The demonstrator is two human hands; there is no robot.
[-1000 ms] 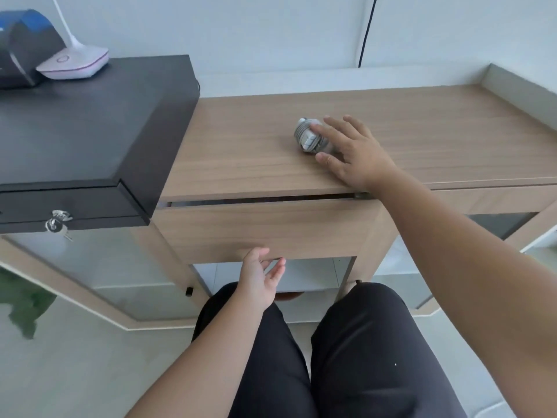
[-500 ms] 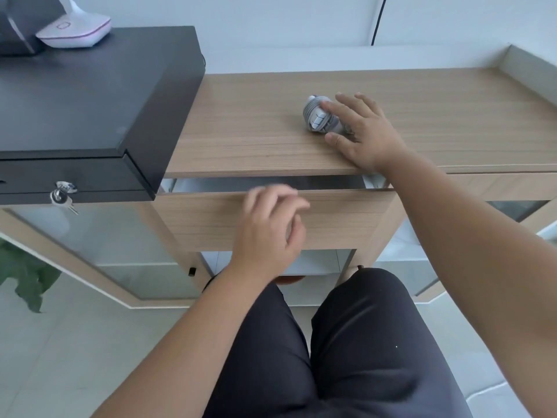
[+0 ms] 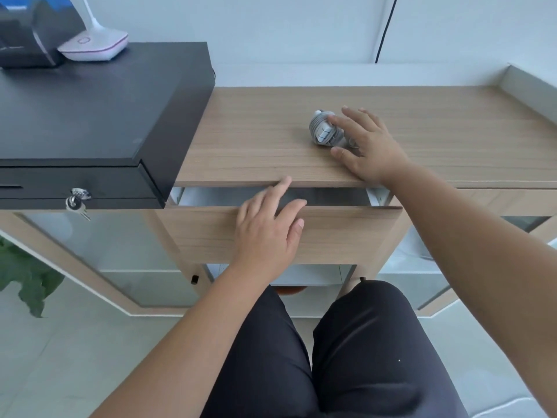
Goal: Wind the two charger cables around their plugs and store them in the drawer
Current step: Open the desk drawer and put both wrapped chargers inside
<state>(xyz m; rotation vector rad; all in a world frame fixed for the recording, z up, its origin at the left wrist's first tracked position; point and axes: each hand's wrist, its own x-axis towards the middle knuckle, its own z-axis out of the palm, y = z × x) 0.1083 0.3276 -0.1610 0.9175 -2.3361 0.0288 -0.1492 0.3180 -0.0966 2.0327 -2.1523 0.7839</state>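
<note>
Right hand [image 3: 366, 149], fingers spread, cups 1 wound charger bundle [image 3: 324, 132] on the desktop [image 3: 256, 140], probably light, firm-cored, best pinched across its wraps, while the open-fingered left hand [image 3: 268, 233] rests on the slightly open drawer [image 3: 346, 230].

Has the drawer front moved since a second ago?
Yes. The drawer front has slid out from under the desktop edge, leaving a wider gap.

The drawer [image 3: 331, 233] stands only slightly open (a narrow slot under the desktop [image 3: 271, 140]); the left hand [image 3: 268, 230] covers its middle; right of it the slot lies free.
</note>
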